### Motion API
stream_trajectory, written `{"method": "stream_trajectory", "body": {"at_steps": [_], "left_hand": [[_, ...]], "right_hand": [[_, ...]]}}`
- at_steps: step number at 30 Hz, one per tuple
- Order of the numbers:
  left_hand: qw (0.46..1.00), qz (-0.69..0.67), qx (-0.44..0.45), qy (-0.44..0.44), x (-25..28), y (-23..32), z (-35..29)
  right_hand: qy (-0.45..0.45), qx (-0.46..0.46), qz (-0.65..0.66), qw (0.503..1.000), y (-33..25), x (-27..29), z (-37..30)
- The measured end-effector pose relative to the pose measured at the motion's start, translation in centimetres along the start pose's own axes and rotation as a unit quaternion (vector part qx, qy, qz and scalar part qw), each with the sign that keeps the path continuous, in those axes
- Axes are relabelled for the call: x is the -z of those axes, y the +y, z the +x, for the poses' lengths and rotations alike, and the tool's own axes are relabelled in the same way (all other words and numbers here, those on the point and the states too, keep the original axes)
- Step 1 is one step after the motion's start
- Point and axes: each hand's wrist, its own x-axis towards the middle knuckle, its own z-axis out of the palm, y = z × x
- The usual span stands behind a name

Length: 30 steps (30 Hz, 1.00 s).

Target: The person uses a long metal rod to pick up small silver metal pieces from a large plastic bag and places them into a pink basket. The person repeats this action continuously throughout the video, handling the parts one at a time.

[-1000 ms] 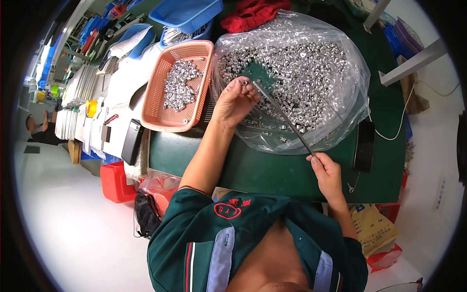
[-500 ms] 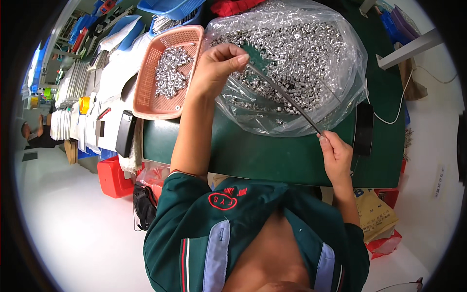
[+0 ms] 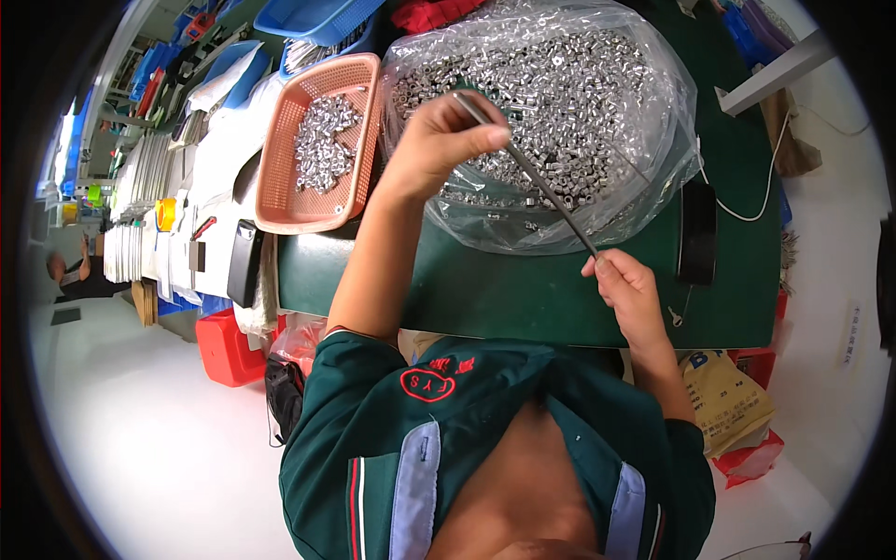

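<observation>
A thin metal rod (image 3: 546, 191) runs slantwise over a clear plastic bag (image 3: 644, 196) heaped with several small silver metal sleeves (image 3: 579, 84). My left hand (image 3: 439, 145) is closed around the rod's upper end, above the near part of the heap. My right hand (image 3: 627, 291) pinches the rod's lower end near the green table's front edge (image 3: 485, 308). An orange plastic basket (image 3: 280, 177) to the left of the bag holds a smaller pile of the same silver parts (image 3: 322, 145).
A black phone (image 3: 698, 231) with a white cable lies right of the bag. Another dark device (image 3: 245, 263) sits left of the basket. Blue trays (image 3: 308, 19) stand at the back. A red bin (image 3: 229, 350) is on the floor, and another person (image 3: 79, 271) is far left.
My left hand has lifted off the heap and drawn back toward me along the rod, now gripping its upper end. The right hand keeps hold of the lower end.
</observation>
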Motion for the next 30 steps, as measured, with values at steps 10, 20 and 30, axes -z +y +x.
{"method": "stream_trajectory", "body": {"at_steps": [10, 20, 30], "left_hand": [[0.92, 0.386, 0.028, 0.069, 0.4, -2.7, 0.1], [0.834, 0.55, -0.029, -0.047, 0.7, -6.6, 2.0], [0.988, 0.115, 0.061, 0.086, 3.0, -6.3, -0.5]], "right_hand": [[0.089, 0.062, -0.023, 0.994, -0.4, -0.5, 1.8], [0.088, 0.041, -0.005, 0.995, 0.8, -0.2, 1.1], [0.092, 0.032, -0.04, 0.994, 1.3, -0.2, 0.8]]}}
